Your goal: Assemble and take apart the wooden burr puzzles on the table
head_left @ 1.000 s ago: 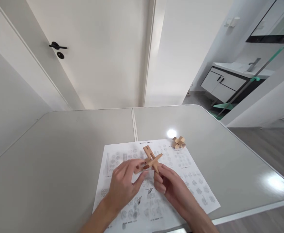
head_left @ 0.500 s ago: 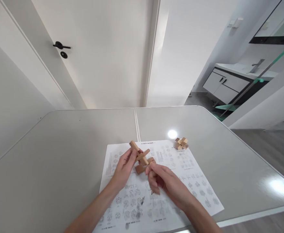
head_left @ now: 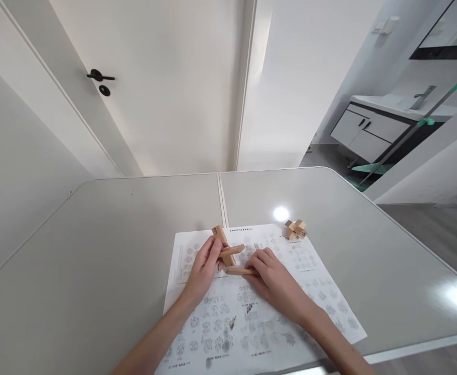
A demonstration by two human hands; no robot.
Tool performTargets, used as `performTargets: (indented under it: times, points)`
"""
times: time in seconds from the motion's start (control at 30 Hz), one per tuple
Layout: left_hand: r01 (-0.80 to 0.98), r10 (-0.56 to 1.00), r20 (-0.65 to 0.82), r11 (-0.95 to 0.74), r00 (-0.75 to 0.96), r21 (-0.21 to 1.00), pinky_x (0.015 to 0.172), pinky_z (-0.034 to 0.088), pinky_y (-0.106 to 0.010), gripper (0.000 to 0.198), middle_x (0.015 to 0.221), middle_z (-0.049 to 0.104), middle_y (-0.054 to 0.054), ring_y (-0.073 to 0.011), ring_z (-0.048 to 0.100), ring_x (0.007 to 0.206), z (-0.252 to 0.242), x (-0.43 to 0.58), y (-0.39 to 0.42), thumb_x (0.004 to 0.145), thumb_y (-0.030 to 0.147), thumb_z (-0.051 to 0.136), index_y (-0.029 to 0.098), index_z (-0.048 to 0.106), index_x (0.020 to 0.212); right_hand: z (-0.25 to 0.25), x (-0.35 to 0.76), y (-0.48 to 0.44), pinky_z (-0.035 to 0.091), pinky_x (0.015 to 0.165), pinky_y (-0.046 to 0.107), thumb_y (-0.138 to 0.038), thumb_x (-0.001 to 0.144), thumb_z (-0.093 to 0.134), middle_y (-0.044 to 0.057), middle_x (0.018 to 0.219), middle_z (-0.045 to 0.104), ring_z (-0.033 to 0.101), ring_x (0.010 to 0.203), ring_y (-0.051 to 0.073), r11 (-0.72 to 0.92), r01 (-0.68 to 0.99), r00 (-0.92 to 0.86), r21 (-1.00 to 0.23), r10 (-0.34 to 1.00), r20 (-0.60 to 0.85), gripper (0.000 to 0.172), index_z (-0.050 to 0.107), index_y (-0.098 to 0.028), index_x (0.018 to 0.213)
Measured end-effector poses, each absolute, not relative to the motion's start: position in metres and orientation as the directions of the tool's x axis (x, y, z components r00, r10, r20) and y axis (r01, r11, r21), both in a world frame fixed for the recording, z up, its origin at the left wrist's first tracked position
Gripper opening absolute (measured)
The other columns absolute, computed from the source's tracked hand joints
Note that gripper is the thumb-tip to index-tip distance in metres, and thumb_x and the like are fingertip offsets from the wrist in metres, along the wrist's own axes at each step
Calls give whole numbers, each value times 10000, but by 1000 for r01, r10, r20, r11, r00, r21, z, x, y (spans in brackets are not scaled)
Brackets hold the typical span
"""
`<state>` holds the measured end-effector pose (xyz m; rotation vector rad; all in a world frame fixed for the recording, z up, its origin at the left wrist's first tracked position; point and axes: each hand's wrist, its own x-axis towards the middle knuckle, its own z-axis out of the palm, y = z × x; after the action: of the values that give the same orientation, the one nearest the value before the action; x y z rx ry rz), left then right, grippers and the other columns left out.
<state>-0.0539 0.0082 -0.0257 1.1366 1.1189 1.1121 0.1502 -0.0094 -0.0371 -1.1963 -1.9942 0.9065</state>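
My left hand (head_left: 207, 259) is closed on a few crossed wooden puzzle pieces (head_left: 219, 234), one long and tilted with a dark mark near its top end, another jutting out to the right. My right hand (head_left: 269, 276) has its fingers closed on the right end of a separate wooden puzzle piece (head_left: 238, 271), which lies level just below the held pieces. Whether that piece touches the others I cannot tell. Beneath both hands is a printed sheet (head_left: 299, 333) with rows of small diagrams.
An assembled wooden puzzle (head_left: 296, 229) sits at the sheet's upper right corner. The grey table (head_left: 96, 260) has a seam running away from me and a pale raised edge. Behind it are a white door (head_left: 166, 94) and, at right, a sink cabinet (head_left: 369, 130).
My right hand has gone from near the lower end of the held pieces to gripping a separate piece, now turned level. The left hand keeps its hold. The view has shifted slightly.
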Motion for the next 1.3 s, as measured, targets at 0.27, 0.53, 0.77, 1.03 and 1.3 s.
performTargets:
  times: [0.27, 0.53, 0.77, 1.03, 1.3]
  points:
    - [18, 977, -94, 92, 191, 996, 616, 414, -233, 412, 877, 586, -14, -128, 478, 711, -21, -46, 2, 996, 587, 522, 197, 560, 868, -9, 189, -54, 352, 629, 305, -494, 1036, 511, -2, 724, 560, 478, 661, 183, -51, 225, -273, -973, 955, -113, 295, 657, -246, 971]
    - [78, 948, -164, 148, 272, 986, 616, 441, -218, 402, 839, 532, -2, -145, 490, 739, 7, 0, -28, 995, 605, 511, 218, 552, 891, 15, 205, -76, 354, 639, 308, -554, 1038, 502, -49, 623, 454, 399, 605, 157, -67, -113, -259, -991, 965, -36, 400, 621, -231, 1240]
    - [64, 893, -239, 232, 381, 971, 706, 526, -265, 465, 851, 553, -10, -169, 529, 782, 9, 26, -48, 942, 693, 526, 231, 579, 922, 9, 218, -87, 295, 643, 300, -530, 1020, 572, -66, 605, 412, 330, 579, 126, -183, -284, -332, -941, 940, -82, 352, 660, -206, 1127]
    - [114, 888, -269, 244, 372, 963, 701, 518, -288, 543, 828, 548, 18, -165, 549, 748, 22, 46, -57, 981, 677, 470, 297, 481, 1369, 1, 220, -104, 236, 564, 267, -552, 976, 640, -52, 688, 474, 310, 539, 85, -340, -590, -289, -733, 936, -202, 377, 614, -221, 1155]
    - [233, 942, -105, 29, 318, 972, 616, 417, -264, 477, 703, 497, 40, -155, 486, 631, 31, 76, -60, 1028, 634, 382, 248, 574, 1231, 7, 221, -117, 233, 559, 251, -501, 912, 747, -66, 678, 502, 310, 529, 73, -330, -678, -233, -657, 944, -233, 383, 570, -232, 1119]
